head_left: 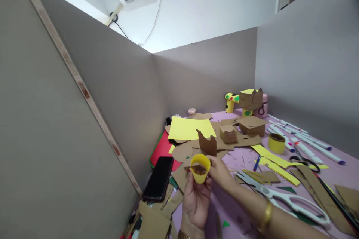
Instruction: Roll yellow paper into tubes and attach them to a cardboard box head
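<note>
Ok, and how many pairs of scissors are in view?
2: the white-handled scissors, beside the right forearm, and the black-handled scissors, farther back near the yellow ring. Others may hide under cardboard; a long dark object at right is unclear.

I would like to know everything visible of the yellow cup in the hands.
The yellow cup looks like paper or thin card, with a round open mouth and walls narrowing downward. Brown shows inside, below a yellow inner rim; whether it is lining or bottom, I cannot tell. The cup is tilted, mouth toward the camera, above the purple table. The left hand has it in its grip from below; the right hand is at its right side, apparently touching.
</note>
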The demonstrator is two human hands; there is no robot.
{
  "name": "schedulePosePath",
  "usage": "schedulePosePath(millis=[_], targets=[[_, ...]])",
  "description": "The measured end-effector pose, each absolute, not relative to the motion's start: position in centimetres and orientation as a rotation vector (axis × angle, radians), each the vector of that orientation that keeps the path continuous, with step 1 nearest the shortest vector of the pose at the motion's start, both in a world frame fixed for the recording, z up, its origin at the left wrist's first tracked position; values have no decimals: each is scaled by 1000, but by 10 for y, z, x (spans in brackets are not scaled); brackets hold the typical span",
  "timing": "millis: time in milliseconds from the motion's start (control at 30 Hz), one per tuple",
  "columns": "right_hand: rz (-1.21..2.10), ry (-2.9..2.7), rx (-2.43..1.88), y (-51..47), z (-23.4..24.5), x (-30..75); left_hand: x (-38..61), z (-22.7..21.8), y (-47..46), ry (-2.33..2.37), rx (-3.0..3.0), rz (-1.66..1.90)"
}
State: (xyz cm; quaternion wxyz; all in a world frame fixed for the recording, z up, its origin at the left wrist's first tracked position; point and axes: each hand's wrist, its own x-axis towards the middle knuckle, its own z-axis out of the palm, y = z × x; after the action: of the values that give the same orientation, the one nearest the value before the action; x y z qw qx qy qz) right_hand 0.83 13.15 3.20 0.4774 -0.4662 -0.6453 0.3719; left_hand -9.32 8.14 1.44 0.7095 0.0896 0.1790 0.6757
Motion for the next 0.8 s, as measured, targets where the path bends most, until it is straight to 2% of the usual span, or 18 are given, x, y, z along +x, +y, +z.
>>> schedulePosePath(millis=[200, 300, 600, 800], targets=[[524, -1325, -1195, 72, 67, 100, -81, 29, 76, 516, 83, 1566], [451, -1265, -1166, 49, 78, 125, -78, 25, 77, 532, 173, 1594], [299, -1640, -1051, 42, 58, 123, -69, 21, 73, 489, 454, 1508], [284, -1598, -1040, 44, 52, 127, -70, 20, 72, 574, 483, 1511]])
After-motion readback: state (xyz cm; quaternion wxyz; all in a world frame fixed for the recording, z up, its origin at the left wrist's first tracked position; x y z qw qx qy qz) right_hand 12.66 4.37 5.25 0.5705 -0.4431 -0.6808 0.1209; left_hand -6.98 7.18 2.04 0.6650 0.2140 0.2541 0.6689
